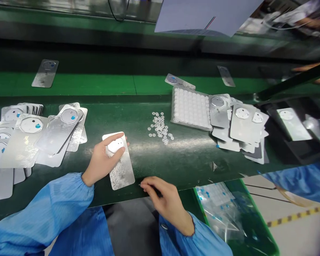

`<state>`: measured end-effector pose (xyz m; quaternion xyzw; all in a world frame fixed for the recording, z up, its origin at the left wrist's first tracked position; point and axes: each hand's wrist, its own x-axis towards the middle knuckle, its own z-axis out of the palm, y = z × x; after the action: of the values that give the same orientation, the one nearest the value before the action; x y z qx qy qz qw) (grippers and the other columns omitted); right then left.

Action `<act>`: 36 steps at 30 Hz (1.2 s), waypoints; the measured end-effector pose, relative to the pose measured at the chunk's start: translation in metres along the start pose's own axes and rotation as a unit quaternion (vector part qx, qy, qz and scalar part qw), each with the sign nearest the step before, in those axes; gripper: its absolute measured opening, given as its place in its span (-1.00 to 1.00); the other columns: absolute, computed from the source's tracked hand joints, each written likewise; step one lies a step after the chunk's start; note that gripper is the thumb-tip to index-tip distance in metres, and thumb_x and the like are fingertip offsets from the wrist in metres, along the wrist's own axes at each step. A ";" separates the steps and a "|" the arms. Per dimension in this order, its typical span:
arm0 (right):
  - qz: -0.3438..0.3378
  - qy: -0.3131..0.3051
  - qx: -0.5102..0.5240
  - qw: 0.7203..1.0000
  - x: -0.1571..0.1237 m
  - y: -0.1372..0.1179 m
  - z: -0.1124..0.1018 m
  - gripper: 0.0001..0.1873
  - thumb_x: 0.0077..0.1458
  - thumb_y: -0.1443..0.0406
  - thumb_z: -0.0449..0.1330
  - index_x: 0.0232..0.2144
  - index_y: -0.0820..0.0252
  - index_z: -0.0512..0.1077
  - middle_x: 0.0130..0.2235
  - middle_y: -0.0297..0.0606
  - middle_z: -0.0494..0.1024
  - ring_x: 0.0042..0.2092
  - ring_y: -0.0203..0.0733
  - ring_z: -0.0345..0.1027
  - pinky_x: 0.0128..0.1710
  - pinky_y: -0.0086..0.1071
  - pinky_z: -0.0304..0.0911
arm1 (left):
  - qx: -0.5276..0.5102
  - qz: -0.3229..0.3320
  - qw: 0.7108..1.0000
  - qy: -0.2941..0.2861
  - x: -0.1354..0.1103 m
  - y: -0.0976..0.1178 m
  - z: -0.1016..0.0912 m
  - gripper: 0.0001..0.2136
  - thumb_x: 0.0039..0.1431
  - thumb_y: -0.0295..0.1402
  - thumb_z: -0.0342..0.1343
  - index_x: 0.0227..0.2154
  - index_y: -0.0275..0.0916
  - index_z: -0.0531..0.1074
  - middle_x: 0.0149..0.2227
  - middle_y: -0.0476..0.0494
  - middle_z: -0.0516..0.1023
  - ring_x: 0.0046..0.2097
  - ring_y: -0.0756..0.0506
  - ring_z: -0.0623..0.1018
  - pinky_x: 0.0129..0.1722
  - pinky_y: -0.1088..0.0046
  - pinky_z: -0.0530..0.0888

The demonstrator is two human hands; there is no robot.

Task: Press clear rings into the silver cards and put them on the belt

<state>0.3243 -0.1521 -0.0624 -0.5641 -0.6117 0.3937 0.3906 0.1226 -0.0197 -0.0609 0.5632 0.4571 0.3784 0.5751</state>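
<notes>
Gripping a plate (122, 174) at its far end, the left hand (101, 161) has thumb and forefinger curled around the round white window (116, 145) set in it. The heel of the hand rests on the bench (186, 156) beside it. This plate is silver and oblong. It lies flat on the dark green bench near the front edge, tilted a little to the left, with its near end free of the hand.

Closer to the body, the right hand (168, 202) is closed on a thin dark tool (145, 186). It is pinched between the fingertips, and the tip points left just past the plate's near corner. What kind of tool it is cannot be told. Both arms are in blue sleeves (42, 217).

Beyond the plate, small clear discs (160, 128) lie scattered on the bench. Just right of them sits a tray (190, 108) filled with rows of white discs. A loose pile of plates (24, 142) covers the left end of the bench, and a second pile (245, 124) leans against the tray's right side. A clear bag (218, 206) hangs off the front edge at lower right.

Behind the bench runs a brighter green belt (96, 84) carrying two single plates, one at left (45, 73) and one at right (226, 75). At the far right edge another person's hand (309, 67) shows, blurred.
</notes>
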 end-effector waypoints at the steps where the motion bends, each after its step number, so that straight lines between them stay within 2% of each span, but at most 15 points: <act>1: 0.062 0.025 0.079 0.995 0.010 -0.003 0.001 -0.79 0.35 0.19 0.21 -0.30 0.15 0.57 -0.39 -0.22 0.63 -0.43 -0.20 0.51 -0.41 -0.35 0.51 | 0.010 0.006 1.000 -0.003 -0.001 0.001 0.000 -0.57 0.22 -0.30 0.29 0.15 -0.21 0.51 0.12 -0.24 0.61 0.11 -0.27 0.62 0.16 0.16 0.52; 2: 0.116 0.047 0.158 0.980 0.021 -0.006 0.002 -0.75 0.29 0.13 0.27 -0.34 0.16 0.56 -0.43 -0.24 0.61 -0.49 -0.23 0.48 -0.48 -0.38 0.48 | 0.019 0.013 1.000 -0.007 -0.001 0.002 0.000 -0.59 0.22 -0.29 0.30 0.13 -0.21 0.53 0.11 -0.24 0.62 0.09 -0.27 0.63 0.13 0.18 0.54; 4: 0.177 0.082 0.295 0.935 0.041 -0.013 0.005 -0.67 0.15 0.04 0.38 -0.38 0.19 0.56 -0.43 -0.24 0.61 -0.48 -0.26 0.47 -0.54 -0.44 0.44 | 0.038 0.032 0.999 -0.015 -0.004 0.005 0.001 -0.64 0.20 -0.27 0.32 0.05 -0.22 0.58 0.03 -0.22 0.66 0.03 -0.25 0.65 0.07 0.23 0.58; 6: 0.195 0.106 0.380 0.898 0.056 -0.019 0.012 -0.63 0.03 0.02 0.47 -0.39 0.20 0.56 -0.39 -0.24 0.60 -0.43 -0.27 0.46 -0.56 -0.49 0.40 | 0.050 0.055 0.997 -0.025 -0.007 0.008 0.002 -0.69 0.16 -0.27 0.36 -0.04 -0.21 0.63 -0.04 -0.20 0.70 -0.02 -0.24 0.67 0.03 0.26 0.60; 9: 0.199 0.111 0.428 0.875 0.067 -0.025 0.024 -0.61 -0.02 0.02 0.50 -0.42 0.21 0.55 -0.51 -0.37 0.44 -0.54 -0.39 0.25 -0.67 -0.57 0.23 | 0.033 0.080 0.995 -0.043 -0.011 0.008 0.005 -0.71 0.09 -0.28 0.42 -0.10 -0.17 0.67 -0.09 -0.17 0.72 -0.09 -0.22 0.69 -0.13 0.33 0.64; 12: 0.200 0.097 0.418 0.881 0.068 -0.026 0.033 -0.61 0.04 0.01 0.47 -0.42 0.20 0.53 -0.57 -0.47 0.29 -0.62 -0.45 0.07 -0.70 -0.55 0.14 | 0.004 0.085 0.995 -0.047 -0.013 0.007 0.008 -0.79 0.13 -0.29 0.40 -0.16 -0.15 0.70 -0.16 -0.15 0.73 -0.16 -0.19 0.71 -0.26 0.40 0.65; 16: 0.187 0.092 0.387 0.898 0.065 -0.020 0.036 -0.62 0.08 0.00 0.43 -0.36 0.19 0.54 -0.57 -0.46 0.32 -0.61 -0.42 0.10 -0.68 -0.51 0.16 | 0.010 0.089 0.995 -0.038 -0.012 0.007 0.008 -0.88 0.20 -0.33 0.34 -0.22 -0.15 0.72 -0.24 -0.11 0.74 -0.19 -0.17 0.71 -0.19 0.40 0.65; 19: 0.178 0.095 0.326 0.924 0.065 -0.016 0.030 -0.61 0.10 -0.01 0.41 -0.39 0.21 0.55 -0.60 -0.42 0.36 -0.62 -0.39 0.14 -0.69 -0.49 0.14 | 0.062 0.101 0.992 -0.033 -0.012 0.007 0.006 -0.91 0.23 -0.33 0.31 -0.26 -0.13 0.72 -0.30 -0.07 0.74 -0.30 -0.12 0.70 -0.29 0.43 0.63; 22: 0.178 0.076 0.258 0.947 0.067 -0.019 0.021 -0.56 0.11 -0.04 0.39 -0.49 0.22 0.54 -0.66 -0.40 0.35 -0.67 -0.39 0.13 -0.71 -0.49 0.08 | 0.097 0.155 0.983 -0.025 -0.014 0.003 0.005 -0.90 0.24 -0.35 0.30 -0.24 -0.08 0.72 -0.31 -0.03 0.74 -0.35 -0.10 0.69 -0.34 0.45 0.63; 26: 0.176 0.047 0.234 0.955 0.071 -0.027 0.014 -0.54 0.07 -0.06 0.40 -0.48 0.23 0.54 -0.67 -0.41 0.37 -0.68 -0.39 0.15 -0.71 -0.49 0.08 | 0.093 0.214 0.972 -0.018 -0.014 -0.001 0.005 -0.85 0.22 -0.42 0.32 -0.20 -0.05 0.71 -0.22 -0.02 0.74 -0.23 -0.13 0.73 -0.20 0.43 0.66; 31: 0.172 0.029 0.221 0.960 0.072 -0.032 0.010 -0.54 0.09 -0.07 0.38 -0.44 0.23 0.52 -0.63 -0.42 0.37 -0.67 -0.41 0.16 -0.69 -0.50 0.09 | 0.101 0.191 0.976 -0.024 -0.012 0.001 0.005 -0.83 0.20 -0.36 0.35 -0.16 -0.02 0.70 -0.17 -0.01 0.74 -0.21 -0.14 0.73 -0.14 0.39 0.67; 36: 0.172 -0.012 0.194 0.966 0.073 -0.029 0.002 -0.54 0.13 -0.08 0.34 -0.40 0.23 0.53 -0.61 -0.44 0.35 -0.66 -0.41 0.15 -0.68 -0.50 0.09 | 0.101 0.172 0.979 -0.038 -0.012 0.003 0.006 -0.85 0.22 -0.33 0.34 -0.16 -0.03 0.70 -0.20 -0.02 0.74 -0.23 -0.13 0.72 -0.18 0.41 0.67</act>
<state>0.3070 -0.0804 -0.0343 -0.5699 -0.4220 0.5724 0.4118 0.1246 -0.0328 -0.0571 0.7028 0.3670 0.4016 0.4583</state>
